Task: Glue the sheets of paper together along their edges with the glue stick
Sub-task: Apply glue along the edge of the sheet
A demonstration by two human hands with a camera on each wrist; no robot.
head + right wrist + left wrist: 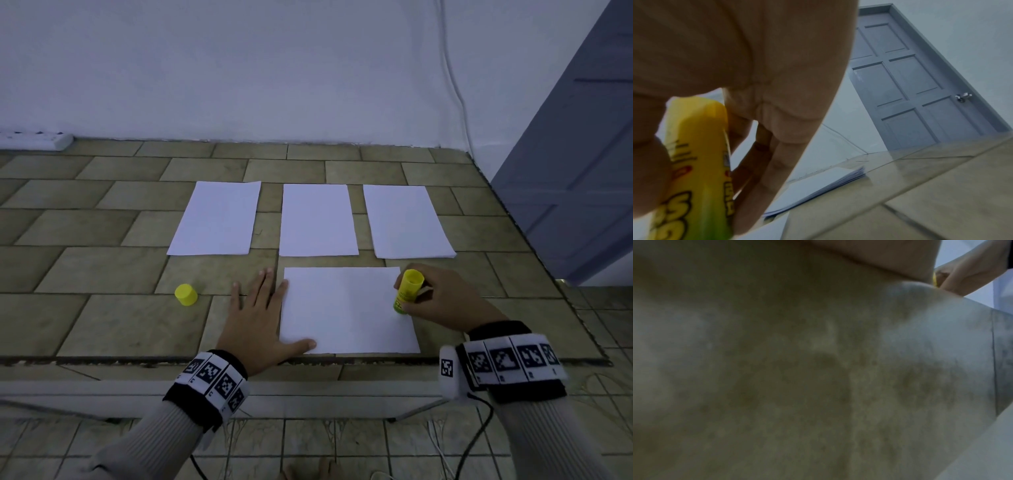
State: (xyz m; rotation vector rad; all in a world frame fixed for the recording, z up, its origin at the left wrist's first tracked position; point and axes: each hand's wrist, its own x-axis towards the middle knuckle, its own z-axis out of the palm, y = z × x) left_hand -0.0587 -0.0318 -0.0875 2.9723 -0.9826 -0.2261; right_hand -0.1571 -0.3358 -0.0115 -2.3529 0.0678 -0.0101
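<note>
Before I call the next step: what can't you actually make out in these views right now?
- Glue stick tip: head view, hidden against the near sheet; right wrist view cuts it off.
- Glue on the paper: none can be made out.
- Left hand: left wrist view blurred, only tabletop.
- Right stack: sheet count too fine.
- Cap: head view only.

yellow glue stick (407, 291) going green at its lower end, yellow cap (186, 294) at centre left, white paper sheets (347, 310), tan brick-pattern surface (102, 274), black-and-white checker-marked wristbands (214, 378), grey-blue panelled door (906, 91) at right.
</note>
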